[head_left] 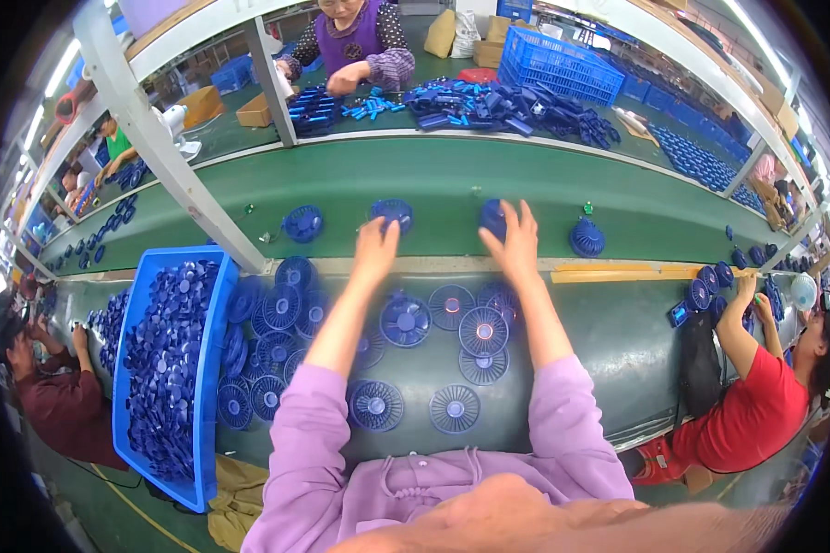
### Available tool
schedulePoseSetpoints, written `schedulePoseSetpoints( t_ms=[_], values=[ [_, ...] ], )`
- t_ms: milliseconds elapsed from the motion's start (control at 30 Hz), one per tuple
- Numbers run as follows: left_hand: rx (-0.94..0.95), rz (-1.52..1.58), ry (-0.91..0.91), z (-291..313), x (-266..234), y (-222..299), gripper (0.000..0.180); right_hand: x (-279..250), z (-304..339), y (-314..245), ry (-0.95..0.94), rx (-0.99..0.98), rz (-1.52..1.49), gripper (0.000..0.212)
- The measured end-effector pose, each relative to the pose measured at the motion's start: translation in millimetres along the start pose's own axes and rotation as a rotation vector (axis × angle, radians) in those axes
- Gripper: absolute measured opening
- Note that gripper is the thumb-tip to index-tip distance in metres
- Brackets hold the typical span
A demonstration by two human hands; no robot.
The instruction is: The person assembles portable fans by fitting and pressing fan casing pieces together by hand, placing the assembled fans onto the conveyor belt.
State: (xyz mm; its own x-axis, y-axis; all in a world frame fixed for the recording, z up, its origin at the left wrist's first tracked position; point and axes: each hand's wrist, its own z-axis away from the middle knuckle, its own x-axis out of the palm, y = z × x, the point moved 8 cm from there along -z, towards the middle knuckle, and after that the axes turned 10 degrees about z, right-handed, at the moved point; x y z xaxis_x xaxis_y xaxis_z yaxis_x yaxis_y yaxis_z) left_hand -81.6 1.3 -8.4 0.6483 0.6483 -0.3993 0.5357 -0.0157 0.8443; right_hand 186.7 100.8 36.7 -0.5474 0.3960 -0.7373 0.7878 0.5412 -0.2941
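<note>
Both my arms, in lilac sleeves, stretch forward over the green conveyor belt (pixel 341 175). My left hand (pixel 375 251) has its fingertips closed on the near edge of a round blue fan housing (pixel 394 213). Further right, my right hand (pixel 515 247) holds another blue fan housing (pixel 492 217), thumb at its near left edge and fingers across its right side, hiding part of it. Between my forearms and the belt, a blue fan housing with blades (pixel 405 319) and several ribbed round grilles (pixel 483 331) lie on the dark green worktable (pixel 609 323).
A blue bin (pixel 209 369) full of small blue parts stands left, beside piled grilles (pixel 272 350). More housings (pixel 302 223) (pixel 586 238) sit on the belt. A white metal post (pixel 171 138) rises front left. Co-workers sit at both sides and across the belt.
</note>
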Motion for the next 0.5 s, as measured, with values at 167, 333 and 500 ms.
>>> schedulePoseSetpoints(
  t_ms=[167,333,500],
  values=[
    [-0.065,-0.206,-0.020,-33.5,8.5,-32.9,0.051,-9.6,60.8,-64.4,-0.538,-0.348,-0.322,0.073],
    [-0.055,-0.290,-0.058,-52.6,26.9,-25.3,0.041,12.2,106.3,-92.2,-0.678,-0.484,0.018,0.084],
    [-0.057,-0.421,-0.104,-47.4,38.8,-18.7,0.036,11.6,91.5,-80.3,-0.706,-0.390,-0.166,0.076]
  ],
)
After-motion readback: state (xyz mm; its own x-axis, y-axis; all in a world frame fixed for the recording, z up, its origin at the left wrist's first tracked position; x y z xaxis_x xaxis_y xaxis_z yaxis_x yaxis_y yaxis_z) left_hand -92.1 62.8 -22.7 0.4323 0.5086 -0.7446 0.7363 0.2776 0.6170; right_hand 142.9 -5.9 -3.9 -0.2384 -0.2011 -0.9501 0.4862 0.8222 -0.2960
